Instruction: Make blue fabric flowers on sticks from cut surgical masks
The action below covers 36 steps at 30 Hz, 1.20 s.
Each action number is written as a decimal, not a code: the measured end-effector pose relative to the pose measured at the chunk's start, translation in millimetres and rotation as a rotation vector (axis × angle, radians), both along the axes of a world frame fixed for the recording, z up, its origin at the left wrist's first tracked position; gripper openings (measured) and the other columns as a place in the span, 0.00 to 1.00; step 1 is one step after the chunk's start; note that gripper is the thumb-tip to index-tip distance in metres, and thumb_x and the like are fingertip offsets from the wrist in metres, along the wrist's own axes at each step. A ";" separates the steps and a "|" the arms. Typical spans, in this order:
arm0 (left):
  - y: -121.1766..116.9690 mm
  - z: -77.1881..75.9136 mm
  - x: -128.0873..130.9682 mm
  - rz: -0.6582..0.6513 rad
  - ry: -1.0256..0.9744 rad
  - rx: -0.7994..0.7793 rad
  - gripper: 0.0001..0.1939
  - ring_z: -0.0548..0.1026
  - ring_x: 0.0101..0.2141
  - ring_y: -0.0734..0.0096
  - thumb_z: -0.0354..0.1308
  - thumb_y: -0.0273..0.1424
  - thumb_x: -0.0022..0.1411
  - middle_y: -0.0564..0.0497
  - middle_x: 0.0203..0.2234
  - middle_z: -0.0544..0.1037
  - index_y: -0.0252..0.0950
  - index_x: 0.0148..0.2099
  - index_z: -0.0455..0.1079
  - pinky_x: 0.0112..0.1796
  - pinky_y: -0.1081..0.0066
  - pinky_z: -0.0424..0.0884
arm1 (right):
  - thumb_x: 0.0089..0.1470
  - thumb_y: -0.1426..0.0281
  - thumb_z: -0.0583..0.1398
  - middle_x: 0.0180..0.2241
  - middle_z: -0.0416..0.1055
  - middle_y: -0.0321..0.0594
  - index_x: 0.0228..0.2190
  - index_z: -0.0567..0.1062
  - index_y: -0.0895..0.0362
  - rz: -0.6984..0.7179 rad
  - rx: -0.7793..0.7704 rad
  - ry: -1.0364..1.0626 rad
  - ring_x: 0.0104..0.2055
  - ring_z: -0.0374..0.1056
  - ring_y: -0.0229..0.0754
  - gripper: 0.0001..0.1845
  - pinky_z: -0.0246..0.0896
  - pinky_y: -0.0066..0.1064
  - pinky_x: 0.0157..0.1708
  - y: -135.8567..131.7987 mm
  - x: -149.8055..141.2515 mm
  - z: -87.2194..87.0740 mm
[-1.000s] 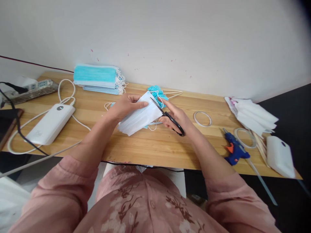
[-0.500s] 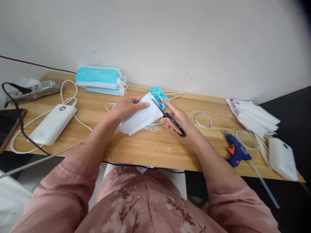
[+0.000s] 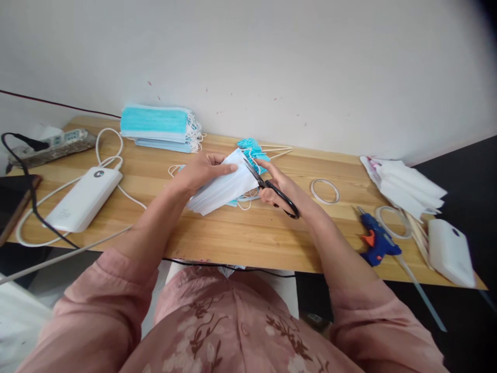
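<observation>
My left hand (image 3: 202,170) grips a small stack of white face masks (image 3: 221,189) above the wooden table (image 3: 233,233), thumb on top. Black-handled scissors (image 3: 276,192) are held in my right hand (image 3: 280,187), the blades at the stack's right edge where the white ear loops (image 3: 248,197) hang. Blue mask pieces with thin wooden sticks (image 3: 257,149) lie just behind the hands.
A pile of blue masks (image 3: 157,124) lies by the wall. At left are a white power bank (image 3: 83,198) with cables and a power strip (image 3: 52,145). To the right lie tape rings (image 3: 325,190), a blue glue gun (image 3: 376,239), white folded masks (image 3: 406,187) and a white case (image 3: 450,252).
The scissors have drawn slightly toward the right edge of the mask stack and the blades have closed a little. My left hand keeps holding the stack in the same place.
</observation>
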<state>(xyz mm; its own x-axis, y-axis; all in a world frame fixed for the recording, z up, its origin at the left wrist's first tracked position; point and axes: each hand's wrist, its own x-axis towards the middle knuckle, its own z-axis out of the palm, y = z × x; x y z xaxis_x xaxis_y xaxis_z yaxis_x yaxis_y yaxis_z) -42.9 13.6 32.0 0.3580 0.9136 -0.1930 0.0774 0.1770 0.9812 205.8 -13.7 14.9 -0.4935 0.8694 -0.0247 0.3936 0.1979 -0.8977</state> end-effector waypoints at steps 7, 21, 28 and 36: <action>-0.3 -1.2 1.3 -0.024 0.033 -0.005 0.23 0.73 0.23 0.72 0.71 0.45 0.45 0.49 0.25 0.79 0.31 0.36 0.77 0.25 0.73 0.67 | 0.53 0.37 0.59 0.24 0.66 0.33 0.72 0.46 0.56 0.038 0.009 -0.016 0.22 0.60 0.39 0.59 0.57 0.30 0.22 -2.8 -1.0 3.5; -8.0 -1.2 13.2 -0.094 0.048 0.025 0.18 0.68 0.20 0.76 0.70 0.42 0.50 0.52 0.21 0.75 0.31 0.32 0.76 0.22 0.75 0.62 | 0.53 0.41 0.61 0.25 0.70 0.35 0.71 0.49 0.56 -0.018 -0.016 0.039 0.25 0.68 0.40 0.57 0.60 0.29 0.23 -6.9 -7.5 4.6; -7.9 -2.6 13.0 -0.089 0.033 0.013 0.19 0.68 0.20 0.77 0.70 0.42 0.49 0.53 0.21 0.74 0.31 0.33 0.76 0.22 0.75 0.61 | 0.51 0.39 0.62 0.21 0.68 0.31 0.70 0.53 0.56 -0.070 -0.051 0.067 0.20 0.63 0.37 0.57 0.56 0.27 0.20 -8.3 -10.7 5.8; -8.0 -2.3 12.4 -0.083 0.037 0.002 0.20 0.69 0.21 0.75 0.71 0.44 0.48 0.52 0.23 0.75 0.31 0.33 0.76 0.22 0.74 0.62 | 0.52 0.41 0.62 0.19 0.68 0.31 0.70 0.54 0.56 -0.098 -0.057 0.046 0.18 0.62 0.36 0.55 0.54 0.26 0.18 -7.8 -11.0 7.0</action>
